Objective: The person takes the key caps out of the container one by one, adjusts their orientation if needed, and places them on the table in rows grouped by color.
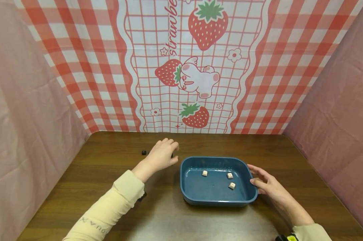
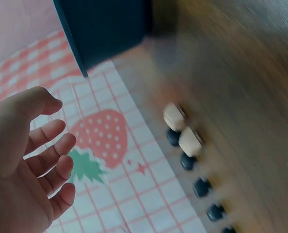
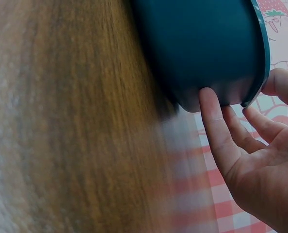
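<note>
A blue plastic bin stands on the table with three white keycaps lying inside. My right hand grips its right end, thumb at the rim, while the fingertips press the outer wall. To the left of the bin, my left hand hovers over the table, fingers loosely bent and nothing between them. Beneath it, two white keycaps sit beside a row of several black keycaps. From the head view the left hand hides most of that row; one black keycap shows at its left.
A wooden table carries everything. Behind it hangs a red-checked cloth with strawberry prints, meeting the table's back edge. Pink cloth closes off both sides.
</note>
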Motion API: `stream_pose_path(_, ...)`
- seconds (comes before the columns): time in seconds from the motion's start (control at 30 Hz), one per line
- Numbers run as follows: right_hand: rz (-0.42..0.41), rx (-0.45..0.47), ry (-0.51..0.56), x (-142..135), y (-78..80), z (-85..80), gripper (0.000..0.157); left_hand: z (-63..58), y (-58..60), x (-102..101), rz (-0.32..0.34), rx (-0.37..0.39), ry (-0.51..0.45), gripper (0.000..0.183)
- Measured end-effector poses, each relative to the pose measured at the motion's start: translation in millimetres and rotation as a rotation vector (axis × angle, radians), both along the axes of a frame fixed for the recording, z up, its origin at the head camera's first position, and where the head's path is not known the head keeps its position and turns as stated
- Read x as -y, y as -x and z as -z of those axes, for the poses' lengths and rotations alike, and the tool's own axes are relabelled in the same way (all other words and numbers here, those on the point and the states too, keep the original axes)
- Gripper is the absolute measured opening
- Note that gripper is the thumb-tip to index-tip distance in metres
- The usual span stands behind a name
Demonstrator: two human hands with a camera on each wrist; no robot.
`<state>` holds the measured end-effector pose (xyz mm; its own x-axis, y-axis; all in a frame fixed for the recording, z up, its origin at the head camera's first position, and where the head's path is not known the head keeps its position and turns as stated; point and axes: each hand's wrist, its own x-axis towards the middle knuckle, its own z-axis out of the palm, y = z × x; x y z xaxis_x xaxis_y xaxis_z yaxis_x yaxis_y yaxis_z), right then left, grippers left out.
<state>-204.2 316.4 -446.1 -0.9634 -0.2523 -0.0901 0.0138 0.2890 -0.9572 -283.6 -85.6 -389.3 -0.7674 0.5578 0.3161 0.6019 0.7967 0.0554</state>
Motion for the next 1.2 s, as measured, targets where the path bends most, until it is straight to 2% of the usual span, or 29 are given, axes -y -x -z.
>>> stream_pose_path(0.17,0.000,0.006,-0.007,-1,0.2,0.3,0.063,-0.8,-5.9,-15,0.040,-0.001,-0.009,0.022)
stream_pose_path(0.47,0.027,0.040,-0.025,-2,2.1,2.6,0.063,0.3,-13.7,-43,0.071,0.034,0.015,0.023)
stream_pose_path(0.67,-0.018,-0.015,0.011,-1,1.5,2.9,0.062,10.2,-17.2,-60,0.106,0.050,0.039,0.024)
stream_pose_path(1.2,-0.019,-0.018,0.011,-1,1.9,2.7,0.062,33.9,-17.4,-90,0.138,0.100,0.098,0.029)
